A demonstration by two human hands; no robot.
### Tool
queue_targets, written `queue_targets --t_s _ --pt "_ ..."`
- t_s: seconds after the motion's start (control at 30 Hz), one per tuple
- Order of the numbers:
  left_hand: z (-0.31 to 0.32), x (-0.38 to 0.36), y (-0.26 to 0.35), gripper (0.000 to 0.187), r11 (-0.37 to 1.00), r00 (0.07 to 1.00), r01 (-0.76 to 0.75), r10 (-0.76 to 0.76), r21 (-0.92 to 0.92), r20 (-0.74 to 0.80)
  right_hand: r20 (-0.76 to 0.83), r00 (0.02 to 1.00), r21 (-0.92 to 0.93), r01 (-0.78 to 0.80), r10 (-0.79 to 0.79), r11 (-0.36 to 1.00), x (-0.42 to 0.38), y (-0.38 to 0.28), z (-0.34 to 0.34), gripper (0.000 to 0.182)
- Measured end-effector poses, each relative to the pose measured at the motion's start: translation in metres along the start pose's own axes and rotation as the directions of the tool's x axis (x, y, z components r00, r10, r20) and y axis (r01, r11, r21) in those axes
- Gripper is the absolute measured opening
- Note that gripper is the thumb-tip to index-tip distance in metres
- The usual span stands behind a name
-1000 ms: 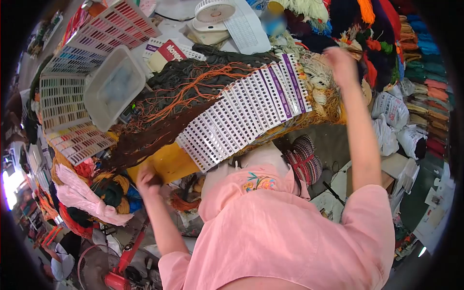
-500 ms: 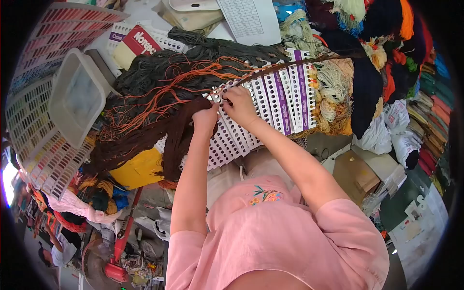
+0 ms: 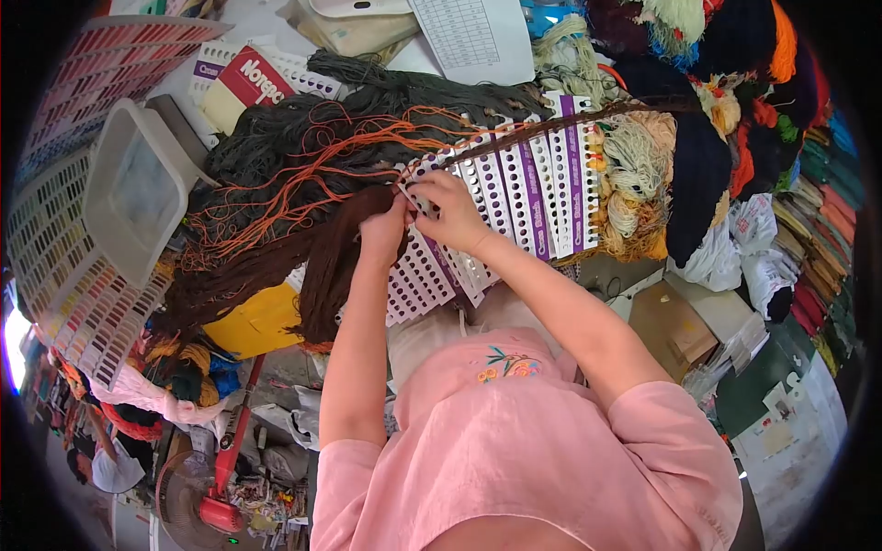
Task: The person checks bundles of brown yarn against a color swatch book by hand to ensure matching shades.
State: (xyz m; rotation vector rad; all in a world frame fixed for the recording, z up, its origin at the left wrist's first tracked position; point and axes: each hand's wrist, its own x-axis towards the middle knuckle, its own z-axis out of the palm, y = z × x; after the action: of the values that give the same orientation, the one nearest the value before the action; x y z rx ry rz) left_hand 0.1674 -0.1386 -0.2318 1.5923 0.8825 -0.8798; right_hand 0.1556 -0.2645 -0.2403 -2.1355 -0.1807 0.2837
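Observation:
My left hand (image 3: pixel 384 231) is closed around a thick hank of dark brown thread (image 3: pixel 338 253), which hangs down on its left side. My right hand (image 3: pixel 450 211) pinches the upper end of a white punched thread card (image 3: pixel 467 274), close against the left fingertips. The exact hold between the fingers is partly hidden. Beneath and right of the hands, several white and purple punched cards (image 3: pixel 535 197) lie fanned side by side. A long brown strand (image 3: pixel 588 118) stretches across their tops to the right. Loose orange threads (image 3: pixel 308 174) lie just left of the hands.
Dark grey-green hanks (image 3: pixel 266 138) spread behind the orange threads. A pale plastic bin (image 3: pixel 138 197) stands at left beside colour sample charts (image 3: pixel 55 207). A red notepad (image 3: pixel 257 78) and a printed sheet (image 3: pixel 473 41) lie at the back. Mixed yarn (image 3: pixel 634 170) is piled at right.
My right hand has shifted slightly left, its fingertips now nearer to my left hand. The view has moved a little, and a card's lower end now sticks out below the others.

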Motion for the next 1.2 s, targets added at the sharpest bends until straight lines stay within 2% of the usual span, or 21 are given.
queue_targets --t_s 0.07,0.13,0.23,0.27,0.33,0.37,0.43,0.47,0.53,0.57,0.63,0.67,0.7,0.73,0.8,0.87,0.93,1.0,1.1,1.17,1.2 --pt "-0.007 0.008 -0.012 0.013 0.993 0.998 0.02 -0.013 -0.118 0.059 -0.011 1.0 -0.019 -0.014 0.013 1.0 0.002 -0.001 0.002 0.032" --pt "-0.018 0.003 -0.013 0.013 0.866 0.976 -0.062 0.157 -0.496 0.153 -0.022 1.0 -0.02 -0.02 0.02 1.0 0.002 0.0 0.005 0.032" --pt "-0.048 -0.009 -0.017 0.013 0.45 0.843 0.353 0.228 -0.82 0.488 -0.059 0.998 -0.011 0.019 -0.02 1.0 0.003 0.008 0.01 0.024" --pt "-0.051 -0.016 -0.016 0.016 0.339 0.832 0.399 0.256 -0.852 0.491 -0.081 0.995 0.0 0.059 -0.059 0.998 0.004 0.012 0.01 0.02" --pt "-0.053 -0.013 -0.022 0.015 0.333 0.766 0.415 0.374 -0.847 0.523 -0.009 1.0 0.078 0.007 -0.006 0.997 0.007 0.011 0.006 0.019" --pt "-0.051 -0.007 -0.022 0.015 0.436 0.774 0.387 0.326 -0.813 0.543 0.098 0.977 0.381 -0.214 0.191 0.899 0.007 0.009 0.004 0.02" --pt "-0.032 -0.009 0.002 0.01 0.807 0.849 0.208 0.132 -0.553 0.511 0.045 0.967 0.518 -0.238 0.251 0.822 0.007 0.014 0.01 0.02" --pt "-0.022 -0.004 0.0 0.006 0.943 0.91 0.027 0.115 -0.332 0.399 -0.043 0.982 0.505 -0.139 0.186 0.852 0.009 0.017 0.012 0.024" --pt "-0.019 0.006 -0.004 0.005 0.975 0.907 -0.168 0.212 -0.149 0.364 0.063 0.974 0.342 -0.227 0.219 0.912 0.01 0.012 0.008 0.025" --pt "-0.024 0.005 -0.005 0.008 0.976 0.932 -0.197 0.215 -0.092 0.292 -0.032 0.999 0.078 -0.016 0.019 0.997 0.01 0.018 0.016 0.027" --pt "-0.049 -0.006 -0.009 0.009 0.96 0.973 -0.137 0.176 -0.242 0.148 -0.049 0.998 -0.16 0.024 -0.032 0.987 0.012 0.016 0.021 0.04" --pt "-0.071 -0.026 0.001 0.012 0.94 0.967 -0.109 0.177 -0.324 0.186 -0.038 0.999 -0.157 0.005 -0.011 0.988 0.015 0.018 0.022 0.04" --pt "-0.101 -0.04 0.001 0.012 0.941 0.981 0.035 0.031 -0.336 0.19 -0.025 1.0 -0.144 0.007 -0.011 0.99 0.019 0.016 0.022 0.041" --pt "-0.133 -0.049 -0.015 0.01 0.874 0.963 -0.143 0.23 -0.464 0.138 -0.005 0.999 -0.203 -0.04 0.04 0.978 0.02 0.009 0.022 0.041" --pt "-0.203 -0.069 -0.038 0.012 0.789 0.999 -0.004 0.03 -0.614 0.033 0.0 0.998 -0.181 -0.063 0.064 0.981 0.016 0.025 0.03 0.05" --pt "-0.264 -0.087 -0.056 0.014 0.533 0.995 -0.102 0.064 -0.84 -0.08 0.035 0.99 -0.28 -0.123 0.138 0.952 0.021 0.003 0.019 0.042" --pt "-0.287 -0.117 -0.045 0.014 0.297 0.904 -0.384 -0.073 -0.874 -0.422 0.06 0.976 -0.306 -0.18 0.207 0.935 0.023 -0.006 0.014 0.038" --pt "-0.309 -0.128 -0.058 0.011 0.262 0.883 -0.437 -0.058 -0.86 -0.466 0.048 0.965 -0.313 -0.231 0.258 0.921 0.023 -0.02 0.009 0.039" --pt "-0.274 -0.151 -0.051 0.012 0.371 0.967 -0.223 0.2 -0.902 -0.157 0.063 0.974 -0.201 -0.201 0.218 0.959 0.015 -0.013 0.004 0.039" --pt "-0.229 -0.164 -0.049 0.016 0.423 0.954 -0.013 0.276 -0.906 0.115 0.036 0.981 -0.176 -0.181 0.19 0.968 -0.002 -0.021 -0.001 0.039" --pt "-0.206 -0.176 -0.042 0.018 0.435 0.939 -0.011 0.314 -0.901 0.141 0.048 0.996 -0.132 -0.066 0.073 0.989 -0.011 -0.01 0.002 0.039"
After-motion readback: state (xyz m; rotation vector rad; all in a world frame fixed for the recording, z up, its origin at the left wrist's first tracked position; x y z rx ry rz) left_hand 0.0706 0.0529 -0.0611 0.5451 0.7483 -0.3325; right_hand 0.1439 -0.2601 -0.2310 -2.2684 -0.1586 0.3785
